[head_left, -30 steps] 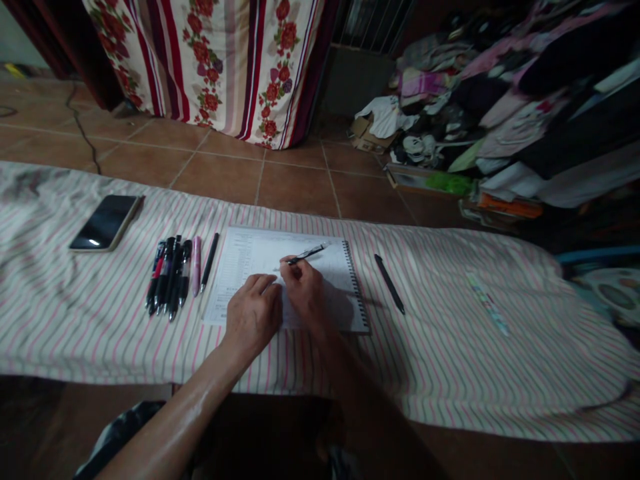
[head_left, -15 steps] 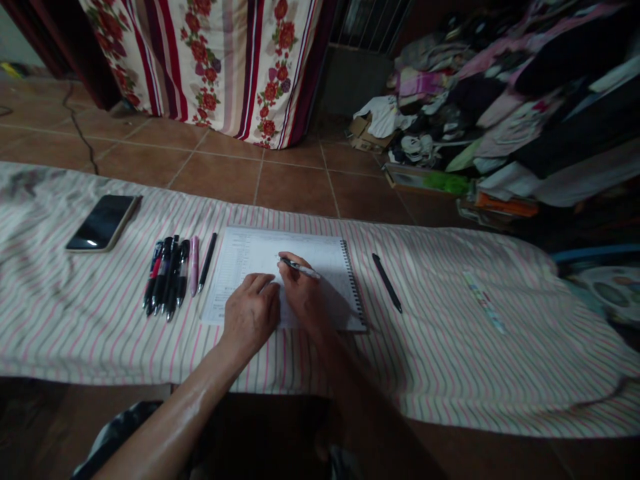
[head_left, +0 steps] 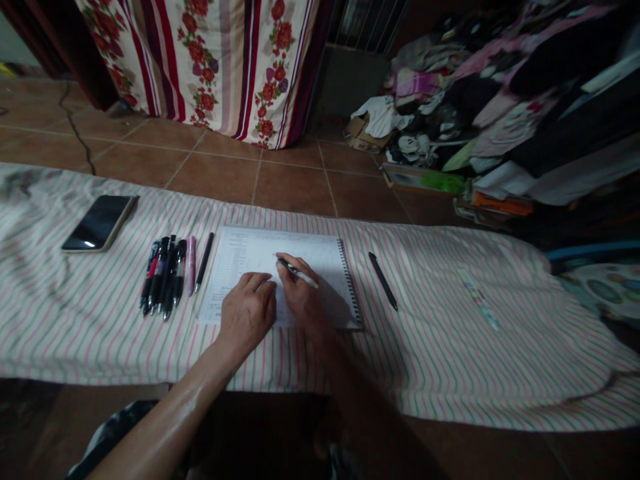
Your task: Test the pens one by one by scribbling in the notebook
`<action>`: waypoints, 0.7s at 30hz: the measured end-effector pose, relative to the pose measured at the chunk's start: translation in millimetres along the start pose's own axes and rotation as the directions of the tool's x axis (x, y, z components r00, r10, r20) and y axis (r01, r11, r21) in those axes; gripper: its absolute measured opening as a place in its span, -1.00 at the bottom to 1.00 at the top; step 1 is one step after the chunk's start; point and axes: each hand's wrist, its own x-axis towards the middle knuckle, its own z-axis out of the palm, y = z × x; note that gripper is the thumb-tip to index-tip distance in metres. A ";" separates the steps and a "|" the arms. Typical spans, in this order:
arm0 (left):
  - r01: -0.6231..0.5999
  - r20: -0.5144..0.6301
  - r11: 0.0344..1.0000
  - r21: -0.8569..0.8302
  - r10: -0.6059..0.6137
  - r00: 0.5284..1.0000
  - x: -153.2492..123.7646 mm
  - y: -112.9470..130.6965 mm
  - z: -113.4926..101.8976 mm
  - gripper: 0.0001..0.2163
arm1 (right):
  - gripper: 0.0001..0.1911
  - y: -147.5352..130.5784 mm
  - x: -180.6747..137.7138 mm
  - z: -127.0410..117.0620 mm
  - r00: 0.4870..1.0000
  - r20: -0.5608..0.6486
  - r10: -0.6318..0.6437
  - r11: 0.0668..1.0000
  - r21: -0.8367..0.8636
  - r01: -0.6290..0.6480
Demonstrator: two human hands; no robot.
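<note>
A spiral notebook [head_left: 315, 244] lies on the striped cloth, with a printed sheet along its left part and its coil on the right. My right hand [head_left: 304, 301] grips a pen [head_left: 303, 276] with a dark front and a pale barrel, its tip at the middle of the page. On the notebook's lower left rests my left hand [head_left: 247, 312], palm down and holding nothing, its fingers loosely bent on the paper. Any marks under the pen tip are too faint to make out.
Left of the notebook lie a black pen [head_left: 205, 263], a pink pen [head_left: 191, 265], several bunched pens [head_left: 163, 277] and a phone [head_left: 99, 223]. To its right are another black pen [head_left: 383, 281] and a pale patterned strip [head_left: 479, 298]. Clothes [head_left: 450, 100] are heaped beyond.
The pen's rear end has tipped slightly lower in my right hand while its tip stays near the same spot. My left hand holds its place on the notebook. The whole view has shifted slightly.
</note>
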 end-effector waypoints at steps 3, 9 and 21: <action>-0.003 0.002 1.000 0.000 0.003 1.000 0.2 -0.5 0.5 -0.80 | -0.80 -0.7 0.0 -1.7 0.998 0.054 0.014 1.000 -0.025 -0.013; -0.003 -0.025 1.000 -0.001 0.003 1.000 -0.8 -1.9 2.6 -0.80 | -0.80 1.1 -2.5 -5.5 0.994 0.064 0.087 0.991 -0.105 -0.080; 0.006 -0.015 1.000 0.012 -0.006 1.000 -1.4 -0.3 1.4 -0.80 | -0.81 0.6 -3.2 -11.4 0.994 0.090 0.059 0.998 -0.019 -0.058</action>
